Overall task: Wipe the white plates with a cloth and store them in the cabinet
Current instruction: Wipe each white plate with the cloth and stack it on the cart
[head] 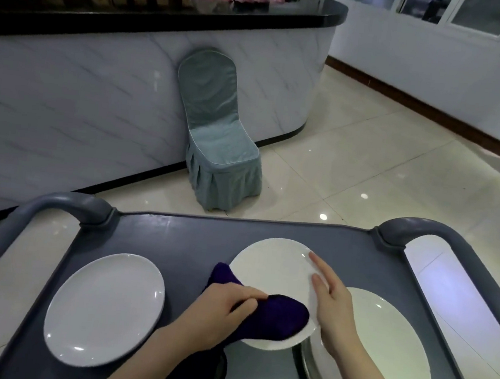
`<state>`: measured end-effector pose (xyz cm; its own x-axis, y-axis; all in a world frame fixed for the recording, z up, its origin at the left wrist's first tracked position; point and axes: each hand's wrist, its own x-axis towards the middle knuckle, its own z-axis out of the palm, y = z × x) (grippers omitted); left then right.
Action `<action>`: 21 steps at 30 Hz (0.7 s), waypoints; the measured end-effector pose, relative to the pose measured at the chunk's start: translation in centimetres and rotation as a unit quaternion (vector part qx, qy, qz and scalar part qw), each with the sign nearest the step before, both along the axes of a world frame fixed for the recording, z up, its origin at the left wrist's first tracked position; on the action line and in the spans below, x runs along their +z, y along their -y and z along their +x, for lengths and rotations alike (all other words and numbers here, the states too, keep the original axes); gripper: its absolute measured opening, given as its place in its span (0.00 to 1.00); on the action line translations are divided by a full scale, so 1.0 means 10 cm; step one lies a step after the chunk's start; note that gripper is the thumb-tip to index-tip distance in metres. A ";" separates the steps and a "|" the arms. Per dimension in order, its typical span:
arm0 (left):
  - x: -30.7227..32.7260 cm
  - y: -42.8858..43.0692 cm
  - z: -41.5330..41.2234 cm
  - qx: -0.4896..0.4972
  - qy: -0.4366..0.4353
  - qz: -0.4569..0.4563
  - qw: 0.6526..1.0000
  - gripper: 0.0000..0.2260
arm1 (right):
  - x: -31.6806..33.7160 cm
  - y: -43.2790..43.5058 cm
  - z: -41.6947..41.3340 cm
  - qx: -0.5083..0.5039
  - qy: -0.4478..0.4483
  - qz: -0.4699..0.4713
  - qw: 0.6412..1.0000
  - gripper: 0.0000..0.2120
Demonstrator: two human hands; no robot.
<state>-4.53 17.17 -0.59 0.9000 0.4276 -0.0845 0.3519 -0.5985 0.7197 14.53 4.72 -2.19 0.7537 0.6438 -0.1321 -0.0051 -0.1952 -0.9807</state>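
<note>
Head view, my L hand (224,312): it comes in from bottom centre, knuckles up, fingers curled and gripping a bunched dark purple cloth (279,314), which it presses on the near part of the centre plate (272,264). My R hand (330,298): forearm comes in from bottom right, fingers straight and close together, lying flat along that plate's right rim, thumb tucked under; no pinch.

Centre plate: white, round, glossy, w/ no marks I can see. It sits mid-cart, and its near-right edge overlaps the plate stack (386,349) at right. A 2nd single plate (106,307) lies apart at left. All rest on the grey cart top (177,237).

Bkgd: covered chair (215,125) against a marble-look counter (84,88).
</note>
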 end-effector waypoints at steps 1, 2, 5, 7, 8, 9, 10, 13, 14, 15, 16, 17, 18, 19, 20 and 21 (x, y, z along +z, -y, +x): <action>0.00 0.01 -0.02 -0.003 0.009 0.084 0.996 0.15 | 0.02 -0.03 -0.01 -0.007 -0.001 0.012 1.000 0.19; -0.01 0.05 -0.04 -0.020 0.026 0.150 0.988 0.15 | 0.03 -0.04 -0.01 -0.018 -0.006 0.023 1.000 0.19; -0.11 0.19 -0.07 -0.097 0.076 0.227 0.966 0.14 | 0.07 -0.07 -0.01 -0.045 -0.018 0.047 0.998 0.19; -0.17 0.22 -0.02 -0.109 0.081 0.220 0.966 0.15 | 0.08 -0.08 -0.03 -0.050 -0.014 0.050 0.997 0.19; -0.18 0.21 0.02 -0.110 0.082 0.230 0.963 0.16 | 0.07 -0.09 -0.05 -0.049 -0.011 0.045 0.998 0.19; -0.19 0.20 0.06 -0.114 0.086 0.249 0.958 0.17 | 0.07 -0.09 -0.07 -0.047 -0.006 0.038 0.998 0.20; -0.21 0.17 0.11 -0.124 0.086 0.272 0.950 0.18 | 0.06 -0.09 -0.11 -0.043 0.000 0.030 0.999 0.20; -0.27 0.00 0.23 -0.127 0.067 0.311 0.940 0.21 | 0.07 -0.09 -0.22 -0.020 0.009 0.026 0.999 0.20; -0.28 -0.07 0.26 -0.104 0.053 0.299 0.947 0.22 | 0.08 -0.08 -0.26 -0.013 0.012 0.029 0.999 0.19; -0.28 -0.15 0.28 -0.070 0.038 0.280 0.957 0.23 | 0.10 -0.07 -0.28 -0.008 0.015 0.030 0.999 0.18; -0.29 -0.22 0.29 -0.034 0.017 0.263 0.964 0.24 | 0.13 -0.06 -0.28 -0.010 0.016 0.032 0.999 0.18; -0.29 -0.27 0.29 -0.001 0.008 0.253 0.967 0.25 | 0.15 -0.05 -0.26 -0.018 0.011 0.036 0.999 0.18; -0.28 -0.28 0.26 0.030 0.011 0.248 0.968 0.25 | 0.19 -0.03 -0.23 -0.031 0.005 0.043 0.999 0.18; -0.24 -0.26 0.21 0.052 0.023 0.251 0.966 0.25 | 0.22 -0.02 -0.18 -0.045 0.000 0.051 0.998 0.18; -0.19 -0.20 0.16 0.054 0.036 0.258 0.964 0.24 | 0.26 -0.01 -0.13 -0.059 -0.002 0.059 0.997 0.18; -0.15 -0.12 0.10 0.040 0.045 0.270 0.961 0.22 | 0.30 -0.01 -0.08 -0.071 0.000 0.066 0.995 0.18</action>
